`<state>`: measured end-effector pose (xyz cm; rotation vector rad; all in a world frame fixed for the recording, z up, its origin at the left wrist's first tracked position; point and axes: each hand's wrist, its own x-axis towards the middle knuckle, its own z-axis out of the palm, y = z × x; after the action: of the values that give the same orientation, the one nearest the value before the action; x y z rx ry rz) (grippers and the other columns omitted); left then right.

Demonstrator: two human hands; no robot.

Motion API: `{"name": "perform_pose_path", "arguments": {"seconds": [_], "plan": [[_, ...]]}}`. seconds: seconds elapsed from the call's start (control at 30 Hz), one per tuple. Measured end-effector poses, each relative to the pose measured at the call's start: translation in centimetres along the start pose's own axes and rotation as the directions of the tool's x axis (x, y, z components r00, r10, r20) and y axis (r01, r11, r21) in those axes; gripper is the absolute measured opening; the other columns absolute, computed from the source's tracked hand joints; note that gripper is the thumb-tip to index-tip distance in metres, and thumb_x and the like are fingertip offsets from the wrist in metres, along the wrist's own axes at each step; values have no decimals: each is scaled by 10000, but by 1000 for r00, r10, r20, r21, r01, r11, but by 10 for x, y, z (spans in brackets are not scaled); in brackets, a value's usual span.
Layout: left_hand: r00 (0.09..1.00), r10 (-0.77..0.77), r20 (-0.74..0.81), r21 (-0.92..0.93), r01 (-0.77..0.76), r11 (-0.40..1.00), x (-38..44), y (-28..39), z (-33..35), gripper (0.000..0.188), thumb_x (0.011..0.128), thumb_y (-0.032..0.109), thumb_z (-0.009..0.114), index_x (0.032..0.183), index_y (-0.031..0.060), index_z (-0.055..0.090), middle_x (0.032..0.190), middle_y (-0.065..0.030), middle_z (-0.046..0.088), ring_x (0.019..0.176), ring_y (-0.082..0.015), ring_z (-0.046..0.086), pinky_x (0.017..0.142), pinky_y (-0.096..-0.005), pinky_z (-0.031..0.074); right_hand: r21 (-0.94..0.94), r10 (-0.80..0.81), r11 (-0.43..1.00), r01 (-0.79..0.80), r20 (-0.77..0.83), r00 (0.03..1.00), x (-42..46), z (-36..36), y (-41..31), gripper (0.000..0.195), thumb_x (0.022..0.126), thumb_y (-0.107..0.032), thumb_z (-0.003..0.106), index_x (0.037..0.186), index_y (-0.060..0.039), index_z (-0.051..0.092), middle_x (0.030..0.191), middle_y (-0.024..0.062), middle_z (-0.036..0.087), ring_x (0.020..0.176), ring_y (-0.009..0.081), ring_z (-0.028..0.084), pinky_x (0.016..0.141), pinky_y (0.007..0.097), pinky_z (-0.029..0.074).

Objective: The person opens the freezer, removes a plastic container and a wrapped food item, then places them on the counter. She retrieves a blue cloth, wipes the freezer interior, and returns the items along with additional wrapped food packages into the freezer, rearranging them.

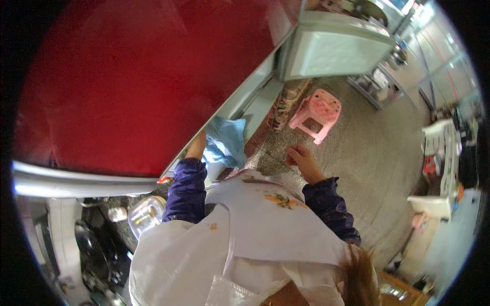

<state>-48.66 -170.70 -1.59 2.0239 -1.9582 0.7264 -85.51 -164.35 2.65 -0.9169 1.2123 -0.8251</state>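
My left hand (197, 145) is at the lower edge of a large glossy red panel (134, 84). Its fingers are hidden behind that edge, so their grip cannot be seen. Right beside it hangs a crumpled light blue cloth (226, 141), against a pale surface under the panel. My right hand (304, 162) hangs over the floor in front of my white apron (264, 225). Its fingers are curled in, and nothing shows in them. Both forearms are in dark blue sleeves.
A pink plastic stool (319, 111) stands on the speckled floor (375, 153) beyond my right hand. At lower left are a clear container (147, 214) and a black pan (88, 244). A white rack (444, 160) stands at right. A pale box-like unit (340, 49) juts out above the stool.
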Motion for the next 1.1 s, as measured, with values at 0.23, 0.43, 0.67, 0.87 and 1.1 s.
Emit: {"name": "perform_pose_path", "arguments": {"seconds": [0.23,0.43,0.67,0.87,1.1], "plan": [[857,-473,202,-112,500,859,1,97,3,725,910,555,483,1332,-33,452,1326,-247,506,1227,-414,465,1071,-534,279,-220,119,974,-53,298,947,102,-50,-29,195,950,-209,577,954,-15,597,770,21,585,692,106,551,646,250,460],[808,-509,296,-3,534,845,20,140,15,448,925,262,482,1298,15,509,1318,-188,528,1277,-318,456,1110,-469,272,-592,360,805,41,542,759,145,-102,-85,146,945,-162,558,967,-19,580,746,15,567,687,77,527,577,220,406],[283,-794,537,-843,157,-515,-10,214,-44,319,972,102,416,1234,-21,550,1188,-173,631,1050,-320,616,916,-403,487,-680,507,705,203,682,527,194,-117,-80,151,956,-170,572,949,-18,567,761,17,581,671,91,549,608,234,449],[548,-701,456,-10,-785,-620,-71,282,-138,504,995,244,352,1389,-71,371,1402,-233,460,1308,-373,436,1133,-503,282,-735,633,636,236,671,385,188,-71,-59,120,924,-121,580,965,-9,571,780,34,604,701,104,581,625,255,473],[599,-770,221,227,-799,-556,-99,303,-173,571,971,283,344,1436,-49,316,1464,-238,380,1344,-409,377,1136,-546,245,-711,663,649,269,703,258,155,-33,-41,187,961,-206,570,971,-19,570,770,17,578,696,89,532,638,239,452]]}}
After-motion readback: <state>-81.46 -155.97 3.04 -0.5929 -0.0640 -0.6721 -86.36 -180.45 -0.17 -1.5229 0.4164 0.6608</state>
